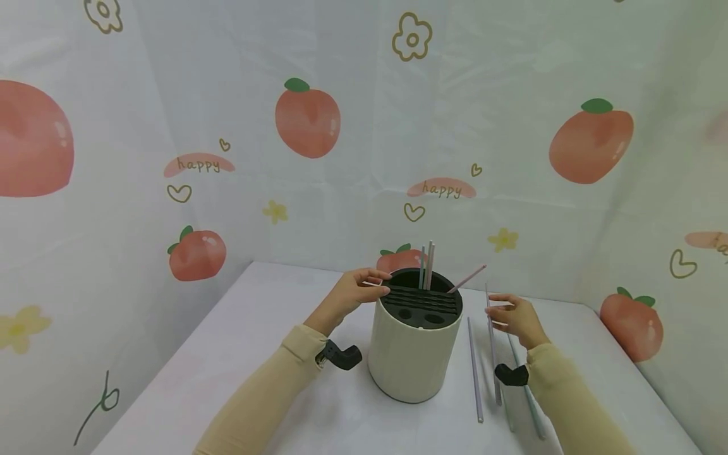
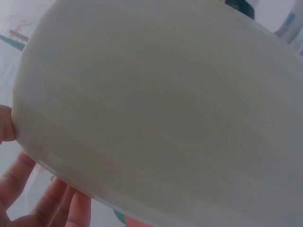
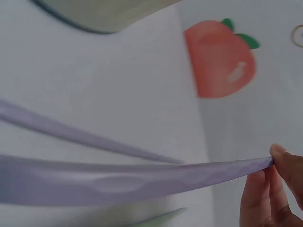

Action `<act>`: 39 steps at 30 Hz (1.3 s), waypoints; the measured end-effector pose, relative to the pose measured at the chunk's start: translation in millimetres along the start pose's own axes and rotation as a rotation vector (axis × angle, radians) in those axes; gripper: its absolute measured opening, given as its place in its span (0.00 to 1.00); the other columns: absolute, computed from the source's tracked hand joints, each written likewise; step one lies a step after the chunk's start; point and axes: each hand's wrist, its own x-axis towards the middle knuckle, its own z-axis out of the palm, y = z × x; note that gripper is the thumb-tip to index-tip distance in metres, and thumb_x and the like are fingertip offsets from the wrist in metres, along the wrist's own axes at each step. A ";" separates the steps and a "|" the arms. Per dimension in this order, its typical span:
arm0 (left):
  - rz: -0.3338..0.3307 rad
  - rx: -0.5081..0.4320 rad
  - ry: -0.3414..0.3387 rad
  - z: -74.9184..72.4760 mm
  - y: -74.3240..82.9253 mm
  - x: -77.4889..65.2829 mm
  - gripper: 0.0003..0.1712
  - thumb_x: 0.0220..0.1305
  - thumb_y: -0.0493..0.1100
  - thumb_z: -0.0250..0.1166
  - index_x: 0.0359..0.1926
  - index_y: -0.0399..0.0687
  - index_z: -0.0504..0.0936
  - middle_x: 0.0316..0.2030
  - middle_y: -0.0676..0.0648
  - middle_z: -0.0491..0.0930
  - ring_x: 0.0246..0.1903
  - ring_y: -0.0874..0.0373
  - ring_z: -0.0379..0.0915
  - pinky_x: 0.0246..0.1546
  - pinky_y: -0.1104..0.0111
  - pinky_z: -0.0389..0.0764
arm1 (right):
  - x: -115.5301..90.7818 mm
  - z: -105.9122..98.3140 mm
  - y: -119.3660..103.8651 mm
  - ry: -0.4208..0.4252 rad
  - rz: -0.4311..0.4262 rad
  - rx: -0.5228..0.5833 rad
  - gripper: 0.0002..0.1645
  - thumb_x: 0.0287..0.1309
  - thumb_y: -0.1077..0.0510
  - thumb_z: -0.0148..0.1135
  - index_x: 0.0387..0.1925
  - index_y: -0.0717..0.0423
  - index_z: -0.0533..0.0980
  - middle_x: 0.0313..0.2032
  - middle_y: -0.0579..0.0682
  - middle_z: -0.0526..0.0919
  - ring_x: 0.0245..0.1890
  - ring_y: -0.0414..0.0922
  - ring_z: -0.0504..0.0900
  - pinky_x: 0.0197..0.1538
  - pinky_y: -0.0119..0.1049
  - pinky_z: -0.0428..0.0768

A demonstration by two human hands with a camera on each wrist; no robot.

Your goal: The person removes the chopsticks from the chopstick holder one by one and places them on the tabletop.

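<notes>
A cream utensil holder point(image 1: 412, 363) with a black slotted top point(image 1: 421, 304) stands upright on the table. My left hand point(image 1: 359, 291) grips its rim at the left; the left wrist view shows the thumb and fingers at the edge of the holder point(image 2: 151, 113). Several thin chopsticks point(image 1: 429, 265) rise from its rear opening, and a pink chopstick point(image 1: 469, 277) leans out to the right. To the right of the holder, my right hand point(image 1: 519, 321) pinches a purple chopstick point(image 3: 123, 183) by its thin end, its thick end pointing toward me.
Another purple chopstick point(image 1: 476, 379) lies on the white table point(image 1: 318, 417) between the holder and my right hand. A blue-green chopstick point(image 1: 534, 414) and a pale green chopstick point(image 1: 509, 414) lie under my right wrist. A fruit-printed curtain point(image 1: 483, 95) rises behind the table.
</notes>
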 end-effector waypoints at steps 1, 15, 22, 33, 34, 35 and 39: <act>0.000 0.002 0.001 0.2 0.4 -0.2 0.21 0.62 0.46 0.67 0.55 0.48 0.80 0.56 0.41 0.73 0.53 0.50 0.72 0.54 0.56 0.78 | 0.1 2.6 5.6 -0.004 0.023 -0.013 0.32 0.62 0.68 0.60 0.63 0.78 0.60 0.32 0.42 0.84 0.32 0.36 0.84 0.38 0.32 0.84; -0.004 -0.001 0.004 1.3 0.4 0.2 0.20 0.62 0.45 0.67 0.55 0.48 0.81 0.56 0.42 0.73 0.53 0.50 0.72 0.52 0.58 0.78 | 3.0 16.6 49.6 0.091 0.167 -0.201 0.26 0.53 0.70 0.67 0.53 0.79 0.70 0.25 0.48 0.81 0.23 0.38 0.80 0.29 0.32 0.83; -0.003 0.001 0.003 1.1 0.3 0.0 0.20 0.62 0.46 0.67 0.55 0.48 0.81 0.56 0.42 0.73 0.53 0.50 0.72 0.53 0.57 0.78 | 2.2 21.5 50.6 0.112 0.154 -0.270 0.25 0.49 0.69 0.69 0.49 0.79 0.73 0.23 0.48 0.81 0.20 0.38 0.79 0.26 0.31 0.81; -0.010 -0.003 0.011 -0.1 2.5 -1.5 0.18 0.61 0.45 0.68 0.53 0.51 0.82 0.55 0.44 0.74 0.52 0.52 0.73 0.52 0.58 0.78 | 10.0 23.3 57.4 0.093 0.150 -0.337 0.23 0.46 0.69 0.70 0.44 0.77 0.74 0.23 0.51 0.80 0.18 0.38 0.79 0.25 0.32 0.82; -0.008 -0.001 0.012 -0.1 2.3 -1.3 0.18 0.61 0.45 0.68 0.53 0.50 0.82 0.54 0.43 0.74 0.52 0.52 0.73 0.51 0.58 0.78 | 11.2 23.1 58.8 0.092 0.149 -0.342 0.22 0.46 0.69 0.70 0.44 0.76 0.74 0.23 0.51 0.80 0.18 0.38 0.79 0.25 0.32 0.82; -0.007 0.000 0.012 -0.1 2.0 -1.0 0.19 0.62 0.45 0.68 0.53 0.50 0.82 0.54 0.43 0.74 0.52 0.52 0.73 0.51 0.58 0.79 | 12.2 22.9 59.9 0.090 0.148 -0.350 0.22 0.46 0.69 0.70 0.43 0.76 0.74 0.23 0.52 0.80 0.17 0.38 0.79 0.24 0.32 0.82; -0.001 0.002 0.004 -0.3 0.5 -0.3 0.19 0.62 0.45 0.67 0.54 0.48 0.81 0.55 0.42 0.74 0.52 0.51 0.73 0.52 0.57 0.78 | 13.7 23.2 60.3 0.079 0.161 -0.379 0.21 0.47 0.69 0.70 0.43 0.75 0.75 0.25 0.54 0.80 0.18 0.38 0.79 0.25 0.32 0.82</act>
